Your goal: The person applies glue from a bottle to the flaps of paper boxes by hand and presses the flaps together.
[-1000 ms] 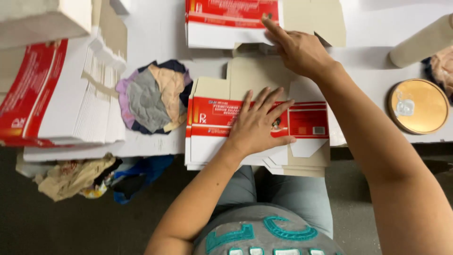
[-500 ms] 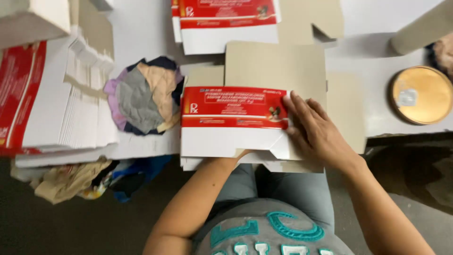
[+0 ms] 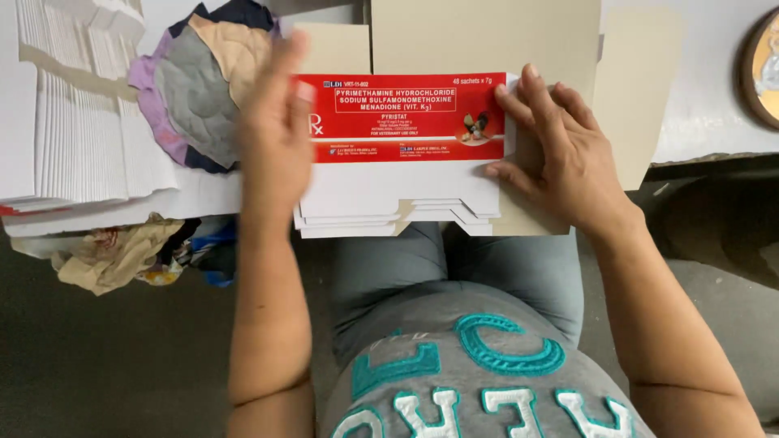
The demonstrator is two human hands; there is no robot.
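White table [image 3: 714, 105] fills the top of the head view, its near edge running just above the person's lap, with dark floor below on both sides.

A flat carton [image 3: 406, 154], red band on top and white below, lies at the table's near edge on a small stack of like blanks, the lower flaps jutting past the edge over the lap. Brown unprinted card [image 3: 487, 36] lies under and behind it.

Left hand [image 3: 276, 138] is blurred, fingers spread and flat, covering the carton's left end; whether it presses down or hovers just above I cannot tell, and it clamps nothing. Right hand [image 3: 560, 154] lies open on the carton's right end, fingers splayed and apart, thumb on the white part, fingertips at the red band's corner.

Left of the carton sits a pile of cloth scraps [image 3: 203, 89], grey, tan and purple. Farther left is a thick stack of white blanks [image 3: 81, 113]. Crumpled rags [image 3: 122, 251] hang below the table edge. A round golden lid [image 3: 767, 69] shows at the right border.
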